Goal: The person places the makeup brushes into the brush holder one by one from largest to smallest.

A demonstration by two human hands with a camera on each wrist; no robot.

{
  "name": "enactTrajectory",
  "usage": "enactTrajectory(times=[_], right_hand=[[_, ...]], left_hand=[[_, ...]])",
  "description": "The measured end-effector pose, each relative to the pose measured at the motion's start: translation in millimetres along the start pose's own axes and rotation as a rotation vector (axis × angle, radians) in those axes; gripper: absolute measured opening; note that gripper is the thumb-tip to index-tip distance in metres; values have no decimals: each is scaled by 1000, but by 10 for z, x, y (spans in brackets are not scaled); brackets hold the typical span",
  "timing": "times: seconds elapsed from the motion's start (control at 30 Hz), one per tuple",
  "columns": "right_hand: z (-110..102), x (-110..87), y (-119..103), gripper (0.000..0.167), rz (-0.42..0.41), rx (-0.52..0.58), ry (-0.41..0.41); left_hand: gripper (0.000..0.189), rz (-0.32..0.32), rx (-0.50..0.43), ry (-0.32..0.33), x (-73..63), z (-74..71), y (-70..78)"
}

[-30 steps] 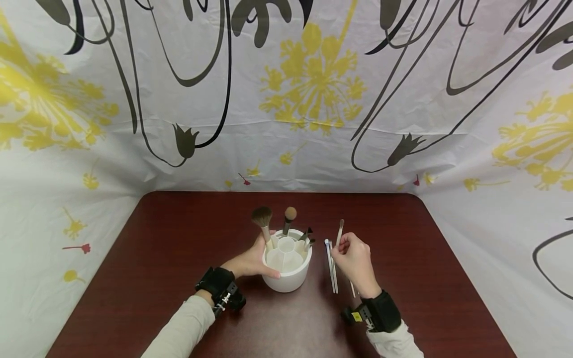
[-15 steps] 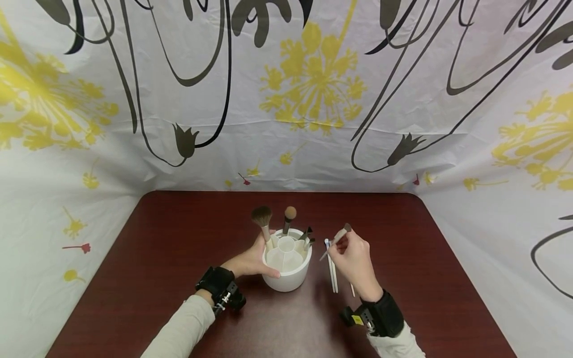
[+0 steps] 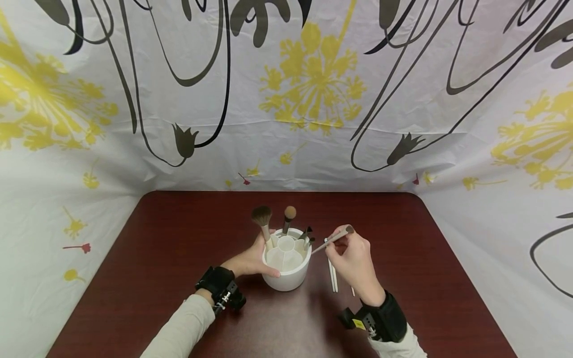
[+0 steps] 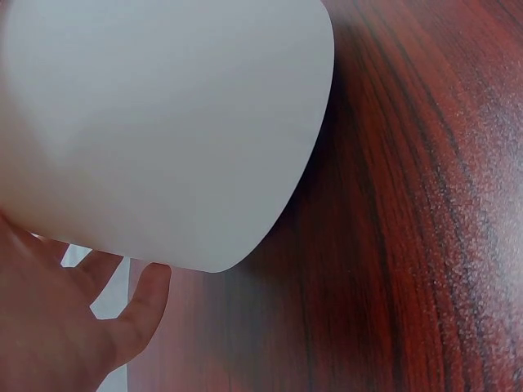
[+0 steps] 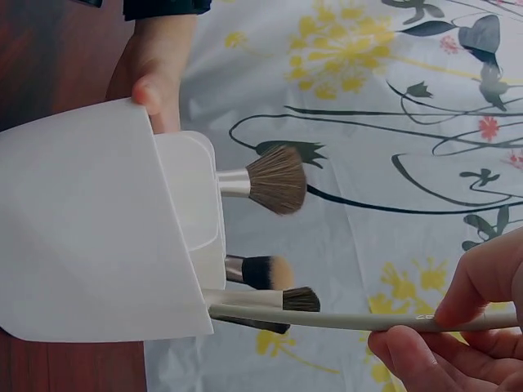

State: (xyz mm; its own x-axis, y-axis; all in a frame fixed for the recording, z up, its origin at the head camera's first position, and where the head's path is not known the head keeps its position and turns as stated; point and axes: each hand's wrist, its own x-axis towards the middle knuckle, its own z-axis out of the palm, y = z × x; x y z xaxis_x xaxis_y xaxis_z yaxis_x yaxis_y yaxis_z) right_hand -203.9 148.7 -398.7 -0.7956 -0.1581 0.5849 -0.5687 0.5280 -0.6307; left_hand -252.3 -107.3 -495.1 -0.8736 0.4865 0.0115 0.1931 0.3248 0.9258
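Note:
My left hand (image 3: 254, 259) grips the left side of a white, divided makeup brush holder (image 3: 286, 283) standing on the table. Several brushes stand in it: a large fluffy brush (image 3: 261, 216), a tan-tipped one (image 3: 290, 214) and small dark-tipped ones (image 3: 307, 233) at the right. To the right of the holder, my right hand (image 3: 354, 258) pinches a makeup brush (image 3: 343, 232). Its handle slants down-left, the handle end at the holder's right rim; in the right wrist view that handle (image 5: 343, 321) overlaps the rim. Whether it is inside is unclear.
White-handled brushes (image 3: 333, 278) lie on the dark red table (image 3: 215, 219) beneath and left of my right hand, their upper ends partly covered. Another thin handle end (image 3: 352, 291) shows beside my right wrist. Patterned cloth (image 3: 286, 164) hangs behind the table.
The brush in my right hand has turned from upright to slanting, bristles up-right, and its handle end has moved left to the holder's rim. My left hand stays put.

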Motion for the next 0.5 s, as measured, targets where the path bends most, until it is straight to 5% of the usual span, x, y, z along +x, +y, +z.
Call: enactTrajectory(times=[0.2, 0.4, 0.5], right_hand=[[2, 4, -39, 23, 14, 43, -11], [22, 4, -44, 22, 2, 49, -16], [41, -5, -33, 21, 2, 47, -27]], left_hand=[[118, 6, -22, 9, 2, 11, -40], [112, 1, -25, -10, -90, -25, 284], [113, -10, -18, -11, -65, -20, 218]])
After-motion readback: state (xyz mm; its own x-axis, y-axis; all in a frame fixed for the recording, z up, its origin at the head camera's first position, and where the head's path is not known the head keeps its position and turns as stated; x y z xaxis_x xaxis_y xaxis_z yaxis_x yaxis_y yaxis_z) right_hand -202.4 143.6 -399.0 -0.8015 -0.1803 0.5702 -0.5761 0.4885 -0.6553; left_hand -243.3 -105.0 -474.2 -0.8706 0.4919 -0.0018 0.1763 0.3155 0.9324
